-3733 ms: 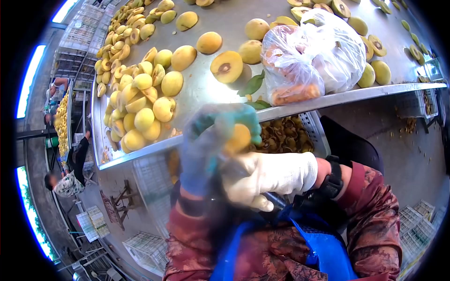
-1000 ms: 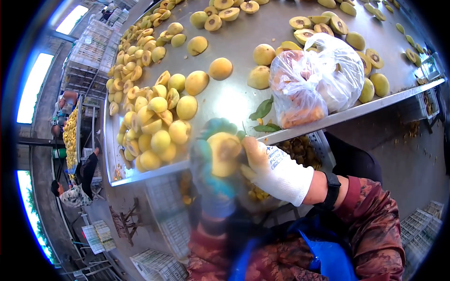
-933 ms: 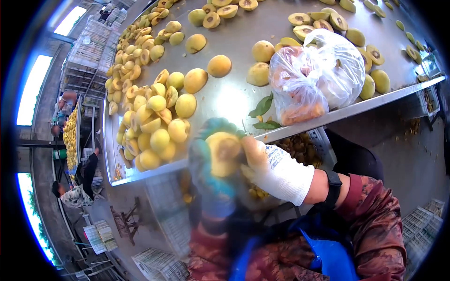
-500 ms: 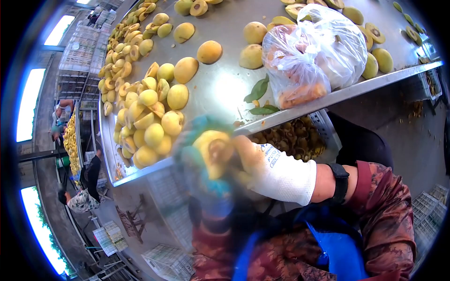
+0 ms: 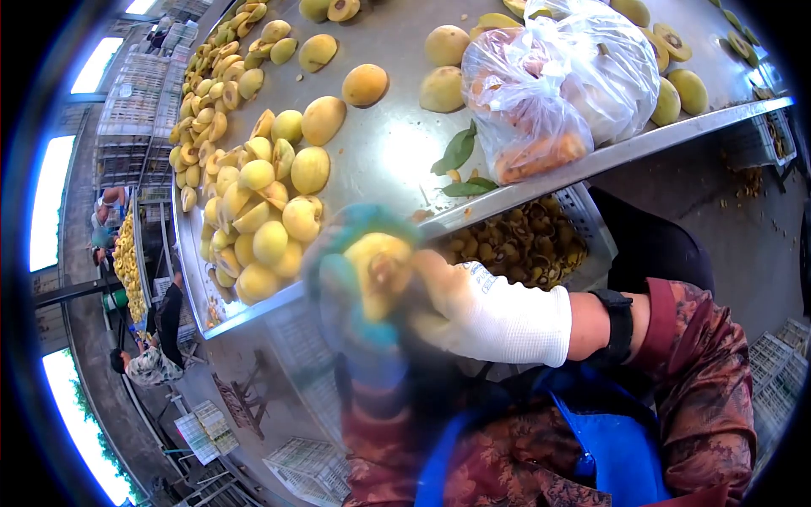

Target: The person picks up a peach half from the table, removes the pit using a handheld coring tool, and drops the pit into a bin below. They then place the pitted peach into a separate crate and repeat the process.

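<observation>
Head view: the cut fruit (image 5: 372,269) is just in front of the person's body, near the front edge of the metal table (image 5: 380,188), with its opened face and dark centre turned up. The left hand (image 5: 335,280), in a teal and grey glove, is cupped round its outer side with the fingers partly closed on it. The white-gloved right hand (image 5: 473,306) is bent in at the other side, fingers curled towards the dark centre; motion blur covers the fingertips, so I cannot tell how tightly they close or whether they hold a tool. The fruit looks light and easily borne by one palm, its skin fairly firm, its flesh softer and probably moist. Squeezing the cut rim could bruise it or make it slip, so the rounded back seems the better hold. Beside the left hand, the fruit pile (image 5: 253,220) crowds the table corner and could roll if knocked. Leaves (image 5: 458,152) lie on the metal beyond the hands, and a knotted plastic bag (image 5: 528,110) sits near the rim, limiting room on the right. Below that rim, a crate (image 5: 594,224) holds brownish scraps (image 5: 524,245), close to the right wrist. Another person (image 5: 152,367) is well apart, in the background.
</observation>
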Demonstrator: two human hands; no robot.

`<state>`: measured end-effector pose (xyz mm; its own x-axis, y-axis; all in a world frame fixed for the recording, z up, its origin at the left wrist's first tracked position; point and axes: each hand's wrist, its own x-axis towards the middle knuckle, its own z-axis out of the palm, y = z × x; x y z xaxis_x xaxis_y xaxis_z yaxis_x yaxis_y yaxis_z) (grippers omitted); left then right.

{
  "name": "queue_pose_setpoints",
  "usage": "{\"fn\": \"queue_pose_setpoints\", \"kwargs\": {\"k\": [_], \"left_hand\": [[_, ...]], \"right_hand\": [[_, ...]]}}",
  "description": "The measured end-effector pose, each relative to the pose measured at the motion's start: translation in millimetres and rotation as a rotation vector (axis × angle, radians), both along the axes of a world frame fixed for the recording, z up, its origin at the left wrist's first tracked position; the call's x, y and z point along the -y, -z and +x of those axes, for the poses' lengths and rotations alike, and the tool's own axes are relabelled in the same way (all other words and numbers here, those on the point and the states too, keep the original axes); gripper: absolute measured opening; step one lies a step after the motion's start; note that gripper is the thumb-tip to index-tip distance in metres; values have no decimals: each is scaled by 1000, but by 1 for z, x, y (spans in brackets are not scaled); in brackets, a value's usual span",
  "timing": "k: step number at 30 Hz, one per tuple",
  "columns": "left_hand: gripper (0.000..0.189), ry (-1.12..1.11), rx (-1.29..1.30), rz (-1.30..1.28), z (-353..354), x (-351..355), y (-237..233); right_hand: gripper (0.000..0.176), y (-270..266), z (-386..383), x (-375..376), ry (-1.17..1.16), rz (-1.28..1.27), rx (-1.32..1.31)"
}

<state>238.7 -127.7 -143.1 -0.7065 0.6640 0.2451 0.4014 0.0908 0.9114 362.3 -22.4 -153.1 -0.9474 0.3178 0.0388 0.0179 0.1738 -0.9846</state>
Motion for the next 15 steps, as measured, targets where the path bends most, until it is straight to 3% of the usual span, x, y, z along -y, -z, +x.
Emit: {"fn": "queue_pose_setpoints", "kwargs": {"k": [2,6,9,11,13,15], "left_hand": [[38,-8,20,-76,-4,4,-1],[36,247,595,88,-11,-6,-13],[38,207,585,36,-18,-10,-7],[53,137,310,128,-7,-22,-2],[59,142,260,176,-8,-21,4],[62,149,300,178,-14,-16,15]], "right_hand": [[33,-3,1,2,-19,-59,79],[44,-8,7,1,-97,-42,179],[46,10,0,7,-33,-175,49],[47,4,1,1,-64,-289,158],[48,-14,0,-11,-131,-426,316],[47,3,-1,-2,-80,-254,221]]}}
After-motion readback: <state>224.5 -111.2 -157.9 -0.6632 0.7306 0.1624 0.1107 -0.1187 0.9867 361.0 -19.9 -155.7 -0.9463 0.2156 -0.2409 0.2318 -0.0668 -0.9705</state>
